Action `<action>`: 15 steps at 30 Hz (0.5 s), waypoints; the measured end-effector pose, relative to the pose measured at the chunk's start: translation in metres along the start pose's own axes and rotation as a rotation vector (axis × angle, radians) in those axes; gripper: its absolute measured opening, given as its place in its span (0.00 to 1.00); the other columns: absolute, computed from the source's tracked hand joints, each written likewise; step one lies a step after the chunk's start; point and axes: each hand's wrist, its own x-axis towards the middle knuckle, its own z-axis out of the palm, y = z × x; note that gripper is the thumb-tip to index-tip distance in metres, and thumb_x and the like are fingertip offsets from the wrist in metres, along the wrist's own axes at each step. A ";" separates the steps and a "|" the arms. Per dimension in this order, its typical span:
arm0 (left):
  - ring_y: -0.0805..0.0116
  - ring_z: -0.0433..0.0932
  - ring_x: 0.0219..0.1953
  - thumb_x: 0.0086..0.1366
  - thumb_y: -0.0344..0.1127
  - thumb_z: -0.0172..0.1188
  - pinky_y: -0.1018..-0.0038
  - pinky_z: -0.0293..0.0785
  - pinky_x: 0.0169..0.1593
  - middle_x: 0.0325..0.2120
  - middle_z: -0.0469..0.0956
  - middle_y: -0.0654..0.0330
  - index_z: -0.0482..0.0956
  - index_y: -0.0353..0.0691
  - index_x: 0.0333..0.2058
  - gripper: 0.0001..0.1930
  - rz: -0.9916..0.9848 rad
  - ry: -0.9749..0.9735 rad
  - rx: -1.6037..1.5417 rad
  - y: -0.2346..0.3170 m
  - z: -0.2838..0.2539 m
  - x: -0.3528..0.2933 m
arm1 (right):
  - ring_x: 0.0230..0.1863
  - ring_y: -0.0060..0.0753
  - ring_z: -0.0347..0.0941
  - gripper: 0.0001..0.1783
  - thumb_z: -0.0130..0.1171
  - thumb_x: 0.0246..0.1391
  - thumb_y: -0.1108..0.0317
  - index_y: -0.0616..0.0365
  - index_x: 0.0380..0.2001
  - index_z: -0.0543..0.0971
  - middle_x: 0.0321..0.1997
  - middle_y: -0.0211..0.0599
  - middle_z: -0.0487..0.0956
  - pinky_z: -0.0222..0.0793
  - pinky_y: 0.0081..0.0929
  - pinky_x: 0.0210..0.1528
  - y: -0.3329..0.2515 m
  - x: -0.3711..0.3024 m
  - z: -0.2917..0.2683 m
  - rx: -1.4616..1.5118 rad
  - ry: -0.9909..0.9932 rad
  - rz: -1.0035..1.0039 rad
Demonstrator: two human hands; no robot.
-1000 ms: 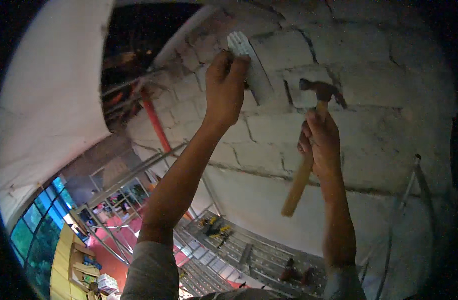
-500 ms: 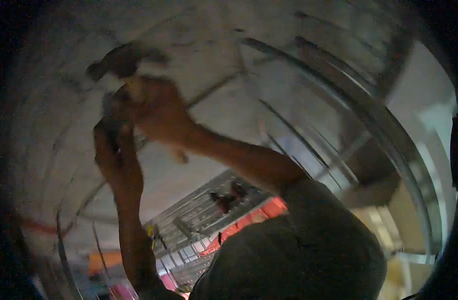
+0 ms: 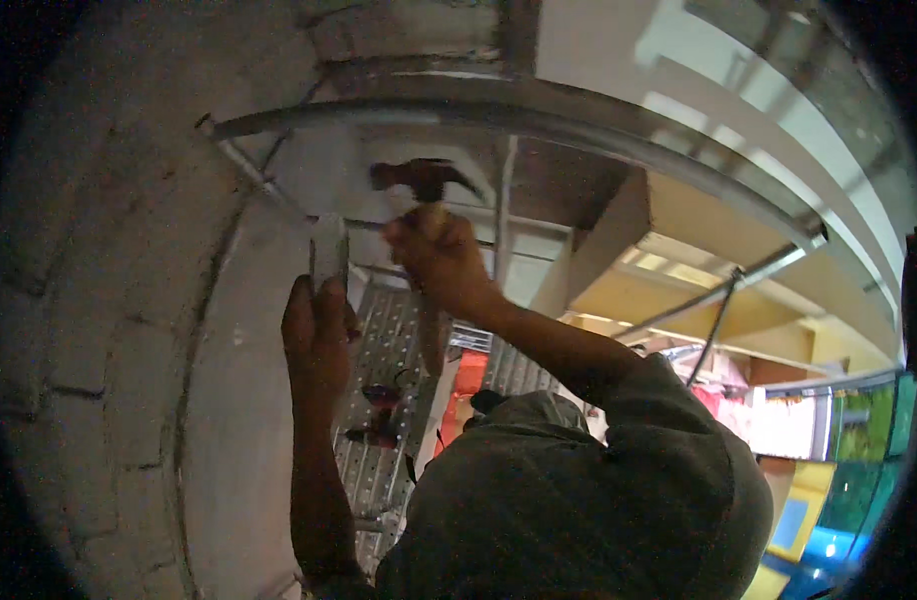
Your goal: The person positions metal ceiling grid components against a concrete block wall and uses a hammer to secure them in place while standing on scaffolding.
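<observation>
- I make out no packages, labels or screens anywhere.
- Lower right of the frame: a yellow panel (image 3: pixel 801 520) with a blue rectangle, possibly a sign; too blurred to tell.

Hammer (image 3: pixel 424 180): dark metal head, wooden handle. Wall (image 3: pixel 99 300): rough matt masonry. Scaffold deck (image 3: pixel 379 400): perforated metal.

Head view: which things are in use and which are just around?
In use:
right hand gripping a claw hammer
left hand holding a flat metal chisel
block wall

Just around:
scaffold tube overhead
perforated scaffold deck below
small dark items lying on the deck
</observation>
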 end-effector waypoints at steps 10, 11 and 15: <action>0.75 0.74 0.22 0.70 0.39 0.52 0.76 0.71 0.24 0.21 0.72 0.62 0.71 0.37 0.36 0.11 0.256 -0.599 -0.264 0.035 0.125 0.047 | 0.16 0.21 0.65 0.16 0.58 0.60 0.55 0.55 0.30 0.70 0.18 0.25 0.67 0.64 0.23 0.18 0.051 -0.203 -0.126 -0.116 0.552 0.356; 0.74 0.73 0.20 0.69 0.39 0.52 0.75 0.71 0.23 0.20 0.72 0.62 0.71 0.36 0.36 0.11 0.289 -0.605 -0.235 0.046 0.141 0.048 | 0.16 0.21 0.65 0.16 0.58 0.60 0.55 0.55 0.30 0.70 0.18 0.25 0.67 0.64 0.23 0.18 0.045 -0.210 -0.126 -0.124 0.558 0.356; 0.72 0.73 0.17 0.69 0.39 0.52 0.74 0.70 0.20 0.17 0.71 0.62 0.71 0.35 0.36 0.11 0.328 -0.707 -0.206 0.065 0.207 0.052 | 0.19 0.20 0.66 0.18 0.55 0.62 0.54 0.58 0.41 0.69 0.24 0.27 0.68 0.68 0.22 0.21 0.060 -0.266 -0.115 -0.150 0.628 0.170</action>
